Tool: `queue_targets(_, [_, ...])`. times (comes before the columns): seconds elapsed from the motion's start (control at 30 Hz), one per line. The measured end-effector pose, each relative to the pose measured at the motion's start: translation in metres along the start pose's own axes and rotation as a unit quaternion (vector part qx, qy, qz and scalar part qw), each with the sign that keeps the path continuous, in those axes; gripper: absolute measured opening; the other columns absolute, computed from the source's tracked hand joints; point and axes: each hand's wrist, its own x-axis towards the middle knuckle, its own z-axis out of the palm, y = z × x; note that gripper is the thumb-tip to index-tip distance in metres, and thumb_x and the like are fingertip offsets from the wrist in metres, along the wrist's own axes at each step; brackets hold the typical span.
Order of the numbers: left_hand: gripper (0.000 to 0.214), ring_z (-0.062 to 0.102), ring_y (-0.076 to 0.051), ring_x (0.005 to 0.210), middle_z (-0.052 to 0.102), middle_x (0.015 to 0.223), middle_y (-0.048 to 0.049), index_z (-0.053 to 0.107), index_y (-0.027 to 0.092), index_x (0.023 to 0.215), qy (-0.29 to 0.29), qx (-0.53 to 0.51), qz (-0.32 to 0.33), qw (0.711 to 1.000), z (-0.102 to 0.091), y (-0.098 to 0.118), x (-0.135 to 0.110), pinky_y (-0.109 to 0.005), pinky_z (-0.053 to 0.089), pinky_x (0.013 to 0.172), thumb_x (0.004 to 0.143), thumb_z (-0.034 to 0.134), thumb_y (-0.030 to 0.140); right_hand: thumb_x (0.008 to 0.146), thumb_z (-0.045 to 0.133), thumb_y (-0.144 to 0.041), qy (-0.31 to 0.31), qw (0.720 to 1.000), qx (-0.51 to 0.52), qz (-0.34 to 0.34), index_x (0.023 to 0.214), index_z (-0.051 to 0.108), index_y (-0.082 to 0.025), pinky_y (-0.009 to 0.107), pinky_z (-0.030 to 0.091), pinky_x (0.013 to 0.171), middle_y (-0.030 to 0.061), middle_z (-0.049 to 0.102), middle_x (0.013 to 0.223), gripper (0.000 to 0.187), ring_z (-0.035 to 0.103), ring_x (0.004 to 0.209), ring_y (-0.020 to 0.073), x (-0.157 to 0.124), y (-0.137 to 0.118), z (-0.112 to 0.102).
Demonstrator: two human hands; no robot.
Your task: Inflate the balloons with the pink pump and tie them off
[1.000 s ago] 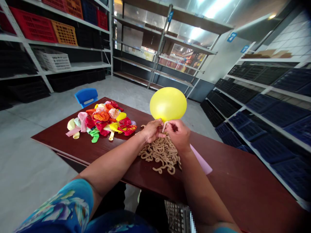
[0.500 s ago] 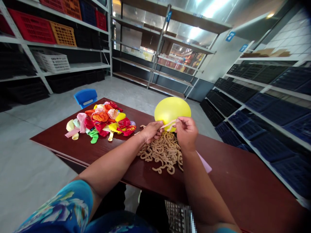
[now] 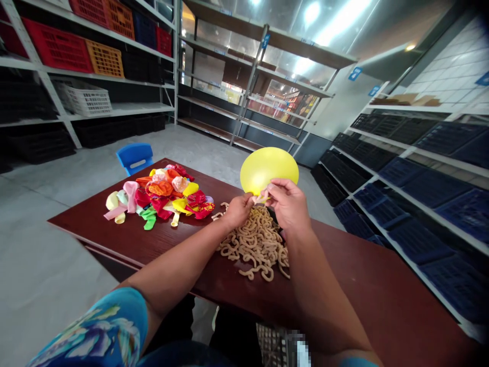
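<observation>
An inflated yellow balloon [image 3: 267,171] stands just beyond my hands, over the far edge of the table. My left hand [image 3: 240,210] is closed at the balloon's lower end, apparently pinching its neck, which the fingers hide. Between my two hands runs a short, pale beige curly strand [image 3: 262,196]. The fingertips of my right hand [image 3: 288,204] pinch its other end. Directly below lies a heap of similar beige curly strands [image 3: 255,239], thick and soft-looking; their material I cannot tell.
Deflated balloons in many colours [image 3: 160,193] are piled on the left of the dark red table [image 3: 355,285]. Behind it stands a blue chair [image 3: 134,157]. Shelves with crates [image 3: 57,46] line the left, and dark blue crates [image 3: 412,224] fill the right shelves.
My right hand has come closer to the left, and the stretched beige strand is now shorter and bent near the balloon's neck. The view has shifted slightly.
</observation>
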Motion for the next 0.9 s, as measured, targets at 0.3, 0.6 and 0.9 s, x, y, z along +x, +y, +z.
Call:
queue_targets(0.3, [0.022,0.018,-0.003,0.041,0.024,0.052,0.0067,0.037,0.017,0.066,-0.036,-0.435,-0.227,0.871,0.001,0.003,0.002,-0.015,0.013,0.038,0.084,0.048,0.025,0.07,0.066,-0.04,-0.213,0.976,0.039,0.004,0.097,0.059,-0.026,0.033,0.052,0.081,0.0034,0.059,0.115,0.031,0.059,0.099,0.0158,0.005,-0.016,0.044])
queue_targets(0.6, [0.016,0.021,-0.002,0.038,0.023,0.054,0.0069,0.042,0.014,0.071,-0.081,-0.583,-0.247,0.769,-0.011,0.031,0.002,-0.012,0.013,0.033,0.086,0.046,0.021,0.074,0.057,-0.044,-0.028,0.987,-0.137,0.083,0.073,0.061,-0.018,0.02,0.035,0.039,-0.0002,0.062,0.064,0.027,0.052,0.05,0.0101,-0.015,0.032,-0.013])
queue_targets(0.9, [0.017,0.027,-0.002,0.04,0.022,0.054,0.0065,0.044,0.012,0.074,-0.205,-0.644,-0.321,0.664,-0.003,0.04,-0.014,-0.01,0.015,0.032,0.088,0.042,0.021,0.07,0.06,-0.035,-0.107,0.98,0.107,0.126,0.093,0.063,-0.023,0.027,0.052,0.068,0.0021,0.065,0.102,0.027,0.06,0.09,0.0176,-0.017,0.063,-0.003])
